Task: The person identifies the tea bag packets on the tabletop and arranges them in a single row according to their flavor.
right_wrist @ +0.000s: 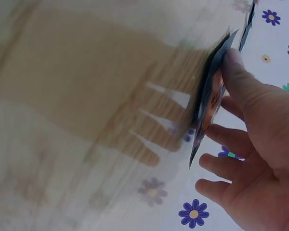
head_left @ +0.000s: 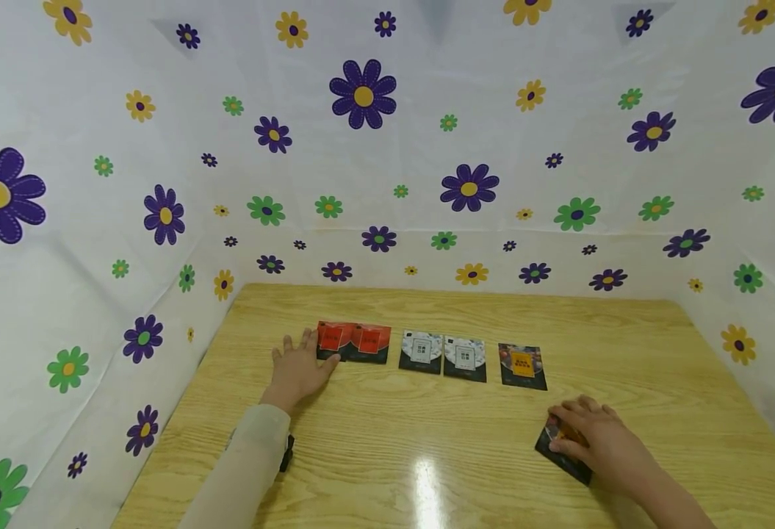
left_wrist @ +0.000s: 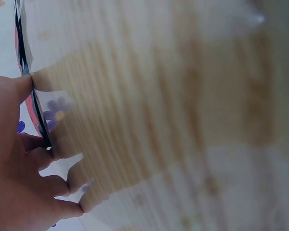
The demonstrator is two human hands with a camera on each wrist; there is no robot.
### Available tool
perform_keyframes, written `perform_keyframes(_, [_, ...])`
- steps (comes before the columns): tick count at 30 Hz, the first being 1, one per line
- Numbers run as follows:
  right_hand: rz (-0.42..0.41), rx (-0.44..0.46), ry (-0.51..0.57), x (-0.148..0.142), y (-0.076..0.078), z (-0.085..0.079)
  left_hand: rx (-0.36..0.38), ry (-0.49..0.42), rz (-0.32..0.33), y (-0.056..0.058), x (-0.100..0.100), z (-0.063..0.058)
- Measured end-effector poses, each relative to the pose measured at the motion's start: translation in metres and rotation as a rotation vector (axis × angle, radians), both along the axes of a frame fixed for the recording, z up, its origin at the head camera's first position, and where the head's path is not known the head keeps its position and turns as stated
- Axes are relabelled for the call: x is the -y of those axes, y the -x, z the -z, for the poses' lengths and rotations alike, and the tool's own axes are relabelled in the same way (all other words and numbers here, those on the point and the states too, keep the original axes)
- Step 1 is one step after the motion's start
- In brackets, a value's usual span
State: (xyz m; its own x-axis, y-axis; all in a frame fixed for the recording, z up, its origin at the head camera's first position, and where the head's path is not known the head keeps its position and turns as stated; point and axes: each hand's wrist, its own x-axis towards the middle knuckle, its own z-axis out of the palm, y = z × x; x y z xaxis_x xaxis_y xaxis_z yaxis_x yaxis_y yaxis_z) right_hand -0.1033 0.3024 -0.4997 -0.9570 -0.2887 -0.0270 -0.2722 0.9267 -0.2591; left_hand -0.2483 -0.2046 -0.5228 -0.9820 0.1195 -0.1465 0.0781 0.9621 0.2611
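Two red-and-black packets (head_left: pixel 372 342) lie side by side at the left of the row. My left hand (head_left: pixel 297 373) rests spread on the table at their left end, its thumb and fingertips touching the leftmost packet's edges. In the right wrist view, a dark packet with an orange label (right_wrist: pixel 209 101) is held between the thumb and fingers of my right hand (right_wrist: pixel 260 130). That packet (head_left: pixel 562 448) is angled close to the tabletop, partly covered by the hand in the head view.
Two white-and-black packets (head_left: pixel 421 351) lie in the middle of the row. Right of them is another packet with an orange label (head_left: pixel 522 366). The glossy wooden table (head_left: pixel 387 455) is bordered by white flower-printed sheeting (head_left: pixel 413 154) at the back and sides.
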Motion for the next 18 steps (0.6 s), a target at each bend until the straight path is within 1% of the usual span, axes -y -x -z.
perform_keyframes(5, [0.026, -0.044, -0.058, -0.005, 0.003, -0.002, 0.001, 0.000, 0.001, 0.002, 0.000, 0.002])
perform_keyframes(10, [0.121, -0.080, -0.095, -0.012, 0.003, -0.003, 0.001, -0.006, -0.001, 0.002, 0.001, 0.004])
perform_keyframes(12, [0.153, -0.071, -0.086, -0.014, 0.002, -0.003, 0.000, -0.009, -0.001, 0.001, 0.001, 0.003])
perform_keyframes(14, [0.160, -0.043, -0.061, -0.015, 0.003, -0.003, 0.000, -0.011, -0.002, 0.001, 0.001, 0.003])
perform_keyframes(18, [0.141, -0.003, -0.049, -0.017, 0.006, -0.005, 0.004, -0.003, -0.002, 0.001, 0.001, 0.002])
